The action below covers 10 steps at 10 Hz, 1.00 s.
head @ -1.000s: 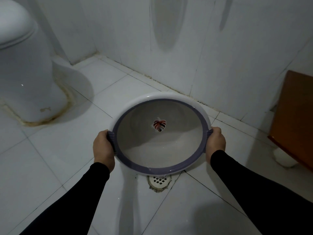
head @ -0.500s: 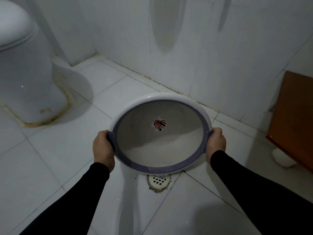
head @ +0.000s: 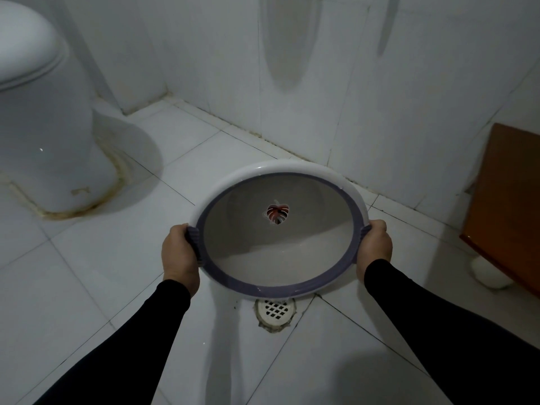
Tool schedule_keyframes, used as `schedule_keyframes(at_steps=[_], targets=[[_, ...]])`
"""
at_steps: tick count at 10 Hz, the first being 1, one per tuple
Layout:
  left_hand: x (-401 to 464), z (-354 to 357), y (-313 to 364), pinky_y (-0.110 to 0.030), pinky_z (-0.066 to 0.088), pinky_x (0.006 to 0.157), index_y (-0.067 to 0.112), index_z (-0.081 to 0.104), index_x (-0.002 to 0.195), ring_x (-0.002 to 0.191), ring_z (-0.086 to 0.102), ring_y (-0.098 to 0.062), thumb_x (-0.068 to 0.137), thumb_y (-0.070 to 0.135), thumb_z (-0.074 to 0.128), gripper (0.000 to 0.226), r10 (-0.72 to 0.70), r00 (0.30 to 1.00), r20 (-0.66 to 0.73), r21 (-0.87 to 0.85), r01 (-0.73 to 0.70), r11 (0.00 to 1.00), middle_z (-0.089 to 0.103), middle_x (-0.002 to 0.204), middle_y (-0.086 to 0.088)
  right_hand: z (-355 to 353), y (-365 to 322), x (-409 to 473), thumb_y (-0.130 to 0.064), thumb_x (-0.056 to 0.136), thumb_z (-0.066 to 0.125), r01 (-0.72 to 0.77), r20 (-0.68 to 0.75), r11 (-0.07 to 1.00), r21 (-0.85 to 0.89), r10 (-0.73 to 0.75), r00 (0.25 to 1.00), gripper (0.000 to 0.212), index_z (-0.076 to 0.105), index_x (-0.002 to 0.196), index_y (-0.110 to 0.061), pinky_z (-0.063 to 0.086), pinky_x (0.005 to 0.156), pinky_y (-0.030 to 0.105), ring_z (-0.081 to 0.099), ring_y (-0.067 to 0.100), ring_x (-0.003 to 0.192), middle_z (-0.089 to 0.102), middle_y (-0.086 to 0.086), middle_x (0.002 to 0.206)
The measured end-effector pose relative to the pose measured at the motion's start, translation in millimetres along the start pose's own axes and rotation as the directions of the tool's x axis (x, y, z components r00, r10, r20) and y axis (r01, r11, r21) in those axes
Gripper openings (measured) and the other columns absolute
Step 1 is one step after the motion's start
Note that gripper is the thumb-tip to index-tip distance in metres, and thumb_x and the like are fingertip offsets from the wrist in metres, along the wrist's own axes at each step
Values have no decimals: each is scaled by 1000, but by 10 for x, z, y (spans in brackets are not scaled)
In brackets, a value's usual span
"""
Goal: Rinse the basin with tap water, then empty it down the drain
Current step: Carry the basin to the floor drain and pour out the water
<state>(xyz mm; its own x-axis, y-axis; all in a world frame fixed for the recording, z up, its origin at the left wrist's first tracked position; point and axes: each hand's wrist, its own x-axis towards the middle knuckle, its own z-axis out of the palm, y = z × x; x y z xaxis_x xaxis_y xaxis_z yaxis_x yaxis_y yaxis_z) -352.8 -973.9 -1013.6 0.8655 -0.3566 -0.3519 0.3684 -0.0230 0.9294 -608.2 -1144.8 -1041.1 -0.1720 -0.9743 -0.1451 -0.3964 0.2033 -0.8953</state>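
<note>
With the left hand [head: 179, 254] and right hand [head: 375, 248] each curled tight around a side grip, the basin [head: 277, 229] hangs tipped toward the near floor drain [head: 275, 310], seemingly almost emptied, only setting it down left.

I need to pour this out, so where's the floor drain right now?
In the head view the drain sits in the floor tiles low in the middle, just below the near rim of the basin, between the two forearms.

left hand [head: 179, 255]: fingers curled, clamped | right hand [head: 375, 247]: fingers curled, clamped | both arms extended forward, black sleeves
</note>
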Motion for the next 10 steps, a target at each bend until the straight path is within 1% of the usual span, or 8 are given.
schedule_keyframes(at_steps=[2, 4, 5, 6, 7, 8, 9, 10], targets=[[-22, 6, 42, -29, 30, 48, 14, 50, 61, 49, 39, -21, 86, 20, 44, 26, 11, 1000, -6, 6, -11, 1000, 44, 58, -5, -25, -26, -19, -14, 95, 38, 24, 1, 998, -56, -24, 1000, 11, 41, 97, -25, 42, 78, 33, 46, 19, 85, 49, 5, 95], [-28, 9, 54, -27, 30, 47, 15, 52, 59, 36, 42, -12, 85, 20, 44, 27, 8, 1000, 5, -27, -8, 1000, 48, 40, 7, -51, -76, -48, -13, 96, 38, 8, -2, 1000, -12, -8, 1000, 11, 42, 97, -23, 38, 75, 29, 45, 18, 85, 48, 5, 95], [-36, 12, 65, -26, 29, 45, 15, 52, 59, 33, 41, -11, 85, 20, 44, 27, 9, 1000, 11, -41, -9, 999, 47, 39, 8, -60, -90, -63, -15, 96, 38, 4, 0, 1000, 5, -4, 1000, 10, 42, 97, -23, 40, 77, 31, 46, 19, 85, 49, 5, 96], [-45, 14, 82, -25, 28, 43, 15, 52, 58, 32, 39, -11, 84, 19, 45, 27, 22, 1000, 10, -42, -22, 999, 46, 38, 7, -73, -132, -111, -25, 88, 35, -6, 3, 999, 54, 6, 1000, 11, 42, 96, -23, 41, 78, 32, 46, 18, 86, 48, 5, 96], [-49, 17, 99, -26, 28, 44, 15, 51, 57, 32, 39, -11, 83, 19, 44, 27, 21, 1000, 17, -50, -21, 999, 46, 38, 7, -77, -181, -125, -34, 73, 29, -34, -4, 992, 125, 34, 999, 29, 43, 95, -22, 41, 78, 34, 46, 19, 85, 48, 5, 95], [-62, 19, 103, -21, 28, 40, 16, 49, 56, 33, 39, -9, 84, 20, 45, 29, 20, 1000, 9, -73, -19, 997, 45, 38, 9, -77, -208, -113, -34, 71, 31, -181, 10, 958, 222, 184, 983, 32, 51, 85, -14, 47, 81, 40, 54, 26, 88, 57, 11, 94], [-86, 26, 116, -12, 26, 35, 15, 48, 57, 32, 39, -7, 84, 19, 44, 28, 47, 999, 3, -52, -47, 998, 45, 38, 11, -92, -219, -117, -36, 66, 33, -247, 22, 924, 293, 252, 968, 29, 51, 69, -13, 48, 80, 40, 57, 29, 87, 61, 12, 86], [-94, 27, 129, -12, 28, 34, 15, 49, 58, 32, 40, -6, 84, 18, 45, 26, 52, 999, -3, -56, -52, 997, 46, 38, 10, -101, -245, -128, -36, 62, 32, -247, 25, 924, 292, 251, 968, 25, 48, 64, -17, 47, 81, 40, 57, 28, 88, 59, 13, 89]])
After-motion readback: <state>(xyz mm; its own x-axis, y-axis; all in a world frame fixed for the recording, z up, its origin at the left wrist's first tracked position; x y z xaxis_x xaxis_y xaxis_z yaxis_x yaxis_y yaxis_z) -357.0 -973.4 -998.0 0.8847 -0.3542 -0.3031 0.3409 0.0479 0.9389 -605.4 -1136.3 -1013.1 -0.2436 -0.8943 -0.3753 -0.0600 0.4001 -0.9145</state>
